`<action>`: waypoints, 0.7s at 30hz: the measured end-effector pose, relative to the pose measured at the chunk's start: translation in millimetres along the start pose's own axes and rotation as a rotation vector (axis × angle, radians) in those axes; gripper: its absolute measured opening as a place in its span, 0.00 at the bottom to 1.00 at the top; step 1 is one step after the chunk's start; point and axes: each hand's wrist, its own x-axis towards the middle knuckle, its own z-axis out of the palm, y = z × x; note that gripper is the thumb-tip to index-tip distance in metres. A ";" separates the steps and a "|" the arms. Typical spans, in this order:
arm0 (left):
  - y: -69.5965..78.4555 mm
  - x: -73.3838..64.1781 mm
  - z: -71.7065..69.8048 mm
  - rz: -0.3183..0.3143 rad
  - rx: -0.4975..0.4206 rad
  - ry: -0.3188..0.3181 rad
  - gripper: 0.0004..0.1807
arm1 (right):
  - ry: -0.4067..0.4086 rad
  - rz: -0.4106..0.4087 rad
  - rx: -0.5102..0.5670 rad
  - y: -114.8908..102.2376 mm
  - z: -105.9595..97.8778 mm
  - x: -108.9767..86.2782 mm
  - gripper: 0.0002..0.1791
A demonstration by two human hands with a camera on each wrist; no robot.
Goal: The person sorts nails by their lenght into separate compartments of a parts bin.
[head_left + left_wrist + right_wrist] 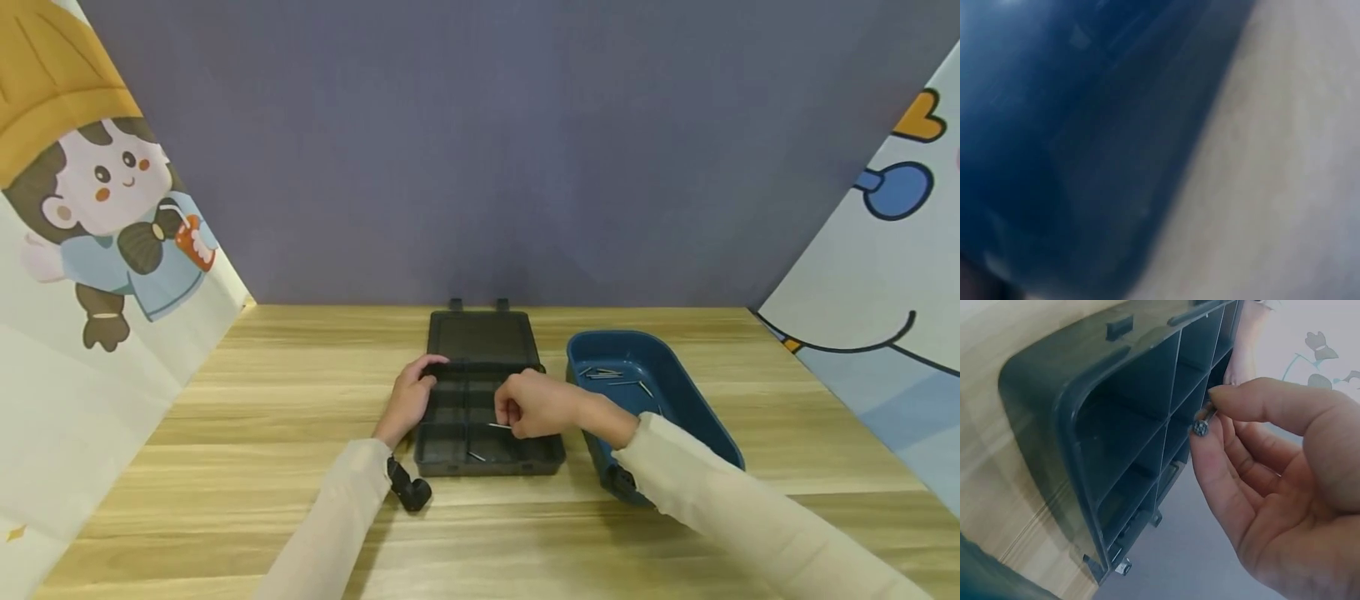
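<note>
A dark, see-through compartment box (491,469) lies on the table with its lid (480,336) folded back. My right hand (536,404) is over the box's right part, pinching a screw (1201,427) between thumb and index finger; the screw's cross-slotted head shows in the right wrist view. One small metal screw (476,456) lies in the front compartment. At the box's left edge, my left hand (408,398) rests with its index finger stretched out; some of its fingers are hidden. The left wrist view is blurred and does not show this hand's hold.
A blue bin (693,400) stands right of the box, under my right forearm, with several thin metal screws (603,374) inside. The wooden table (300,367) runs back to a grey panel (480,150). Printed side walls stand left and right.
</note>
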 end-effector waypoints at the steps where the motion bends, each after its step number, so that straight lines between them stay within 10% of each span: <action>1: 0.0 -0.2 0.3 -0.003 -0.002 0.003 0.21 | -0.005 0.002 0.000 -0.8 0.8 0.8 0.07; 21: -1.0 -2.0 0.7 -0.011 0.008 0.034 0.21 | -0.060 0.025 -0.017 -11.9 13.1 18.0 0.06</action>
